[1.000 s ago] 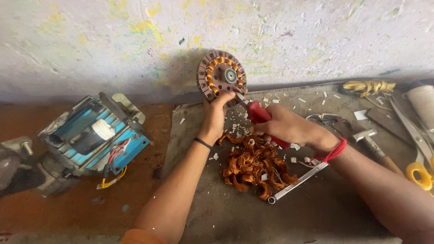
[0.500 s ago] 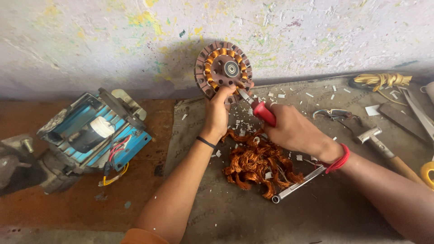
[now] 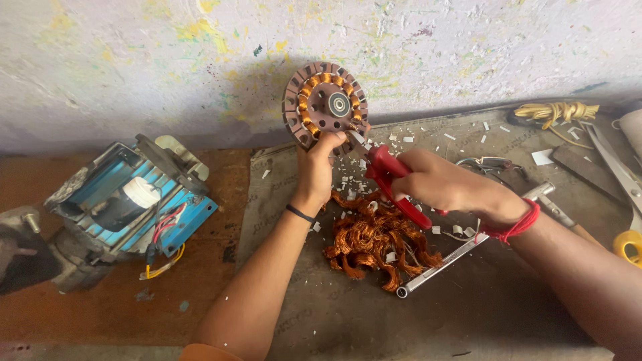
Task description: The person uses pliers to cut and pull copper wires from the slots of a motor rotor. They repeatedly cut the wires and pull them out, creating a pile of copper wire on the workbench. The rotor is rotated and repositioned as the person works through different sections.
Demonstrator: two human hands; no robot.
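The left hand (image 3: 315, 168) grips the lower rim of a round motor stator (image 3: 326, 105), holding it upright on edge against the pale, paint-flecked wall (image 3: 167, 60) at the back of the table (image 3: 334, 314). The stator shows a ring of copper-wound slots around a central bearing. A thin black band sits on the left wrist.

The right hand (image 3: 438, 184) is closed around the red handles of a pair of pliers (image 3: 391, 179), whose metal tip meets the stator's lower right edge, just beside the left hand's fingertips. A red thread is tied round the right wrist.

Below both hands lies a tangled heap of stripped copper winding wire (image 3: 374, 242), with small white scraps scattered about it. A long steel socket wrench (image 3: 445, 259) lies aslant just beside the heap, partly under the right forearm.

To the left, well apart, sits a blue motor housing (image 3: 124, 200) with red, black and yellow leads. At the far right lie a coil of yellow cord (image 3: 558, 111), a pair of scissors (image 3: 618, 170) and a roll of yellow tape (image 3: 630, 244).
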